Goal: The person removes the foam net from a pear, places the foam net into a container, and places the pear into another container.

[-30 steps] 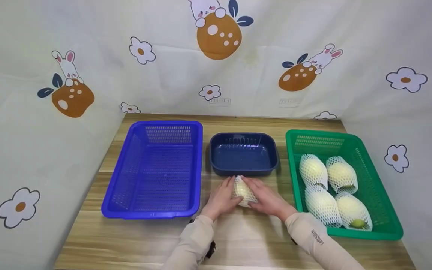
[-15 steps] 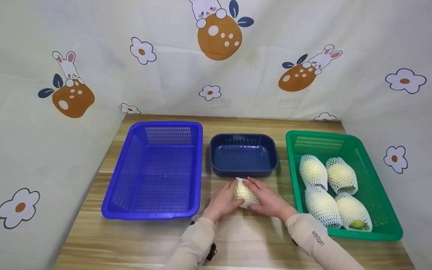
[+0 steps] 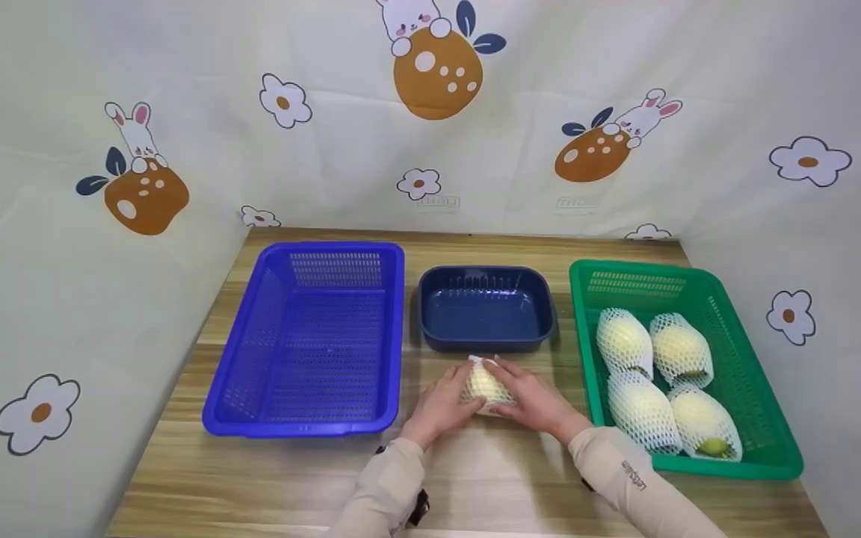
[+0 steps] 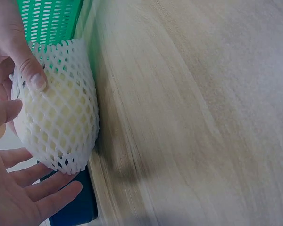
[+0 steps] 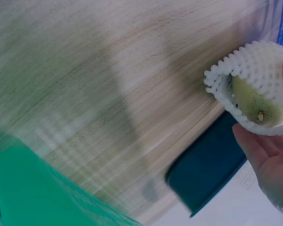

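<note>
A pale yellow-green mango (image 3: 487,382) in a white foam net is held between both hands, in front of the dark blue bin. The left hand (image 3: 439,403) grips it from the left, thumb on the near side and fingers at the far end. From the other side, the right hand (image 3: 534,397) holds it with thumb and fingers. In the right wrist view the net's open end shows the mango's stem end (image 5: 259,106). The left wrist view has the netted mango (image 4: 59,113) close over the wooden table, the left fingertips (image 4: 68,193) under its lower end.
A blue basket (image 3: 303,429) stands at the left with nothing in it. Behind the hands is a dark blue bin (image 3: 484,345). On the right, a green basket (image 3: 763,388) contains several netted mangoes (image 3: 643,411). A printed curtain (image 3: 341,157) encloses the table.
Both hands and the mango have come slightly nearer to the person, away from the dark blue bin. The baskets have stayed in place.
</note>
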Motion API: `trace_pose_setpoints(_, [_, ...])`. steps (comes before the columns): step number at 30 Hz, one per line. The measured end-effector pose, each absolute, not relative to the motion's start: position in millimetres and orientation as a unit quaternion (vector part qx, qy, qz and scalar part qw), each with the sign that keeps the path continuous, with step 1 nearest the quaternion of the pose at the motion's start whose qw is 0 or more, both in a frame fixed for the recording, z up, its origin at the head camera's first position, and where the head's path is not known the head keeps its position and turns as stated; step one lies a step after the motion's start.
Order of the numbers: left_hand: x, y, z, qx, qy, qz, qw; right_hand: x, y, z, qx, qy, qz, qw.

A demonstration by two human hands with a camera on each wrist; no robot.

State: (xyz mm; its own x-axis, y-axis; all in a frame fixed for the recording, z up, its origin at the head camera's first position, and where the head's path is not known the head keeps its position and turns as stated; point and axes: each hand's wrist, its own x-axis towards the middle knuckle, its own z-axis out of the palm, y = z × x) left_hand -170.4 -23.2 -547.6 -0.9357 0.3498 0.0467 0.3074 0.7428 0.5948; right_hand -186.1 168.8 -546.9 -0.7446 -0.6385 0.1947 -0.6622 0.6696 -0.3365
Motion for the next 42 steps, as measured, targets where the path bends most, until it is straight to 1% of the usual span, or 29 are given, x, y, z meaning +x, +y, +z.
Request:
trace_pose_setpoints(7, [-170,-25,-549,0.168,0.928,0.331,0.037,-186,169,-545,0.365,-0.907,0.199,0.07])
trace_pose_setpoints(11, [-170,-25,-550,0.174,0.924,0.34,0.029,-185,168,-544,0.367,-0.899,0.218,0.095])
trace_pose_setpoints(14, [-170,-26,-550,0.18,0.923,0.34,0.024,-185,169,-544,0.366,-0.898,0.224,0.099])
trace_pose_setpoints(17, [-169,-26,-550,0.178,0.924,0.336,0.027,-185,170,-545,0.357,-0.904,0.222,0.081])
trace_pose_setpoints(23, [-168,-26,-552,0.175,0.925,0.335,0.035,-182,170,-549,0.321,-0.918,0.234,-0.011])
trace_pose_setpoints(26, [-167,-26,-553,0.174,0.923,0.34,0.038,-181,171,-552,0.314,-0.918,0.241,-0.023])
trace_pose_setpoints(28, [-166,-26,-553,0.173,0.922,0.344,0.039,-180,171,-553,0.32,-0.917,0.239,-0.008])
trace_pose_setpoints(34, [-165,-28,-554,0.173,0.919,0.353,0.032,-181,171,-551,0.343,-0.909,0.23,0.057])
trace_pose_setpoints(42, [-165,-29,-555,0.169,0.915,0.366,0.034,-182,171,-549,0.346,-0.908,0.218,0.092])
